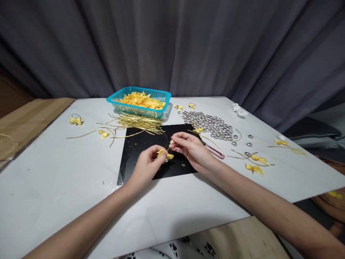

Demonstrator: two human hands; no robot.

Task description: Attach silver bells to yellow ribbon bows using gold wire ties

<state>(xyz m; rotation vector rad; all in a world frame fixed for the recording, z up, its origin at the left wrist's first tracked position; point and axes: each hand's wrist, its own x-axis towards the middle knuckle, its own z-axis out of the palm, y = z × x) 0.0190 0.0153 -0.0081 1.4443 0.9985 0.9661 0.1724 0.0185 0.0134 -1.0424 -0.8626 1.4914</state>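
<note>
My left hand (151, 160) pinches a yellow ribbon bow (169, 156) between thumb and fingers, over a black mat (142, 151). A small silvery piece shows just under the bow. From the bow rises a thin gold cord (169, 146), and my right hand (188, 148) is closed on it with thumb and forefinger. Behind my hands lies a heap of gold cords (140, 122). Partly hidden beside my right wrist is a pink-handled tool (215, 151), perhaps a cutter.
A turquoise basket (140, 108) of yellow bows stands at the back. Many silver bells or beads (210, 124) lie right of the mat. Loose bows (254, 168) and cords are scattered at right. At left sits a bow with a cord loop (76, 120). White crumpled tissue (239, 110) lies far right.
</note>
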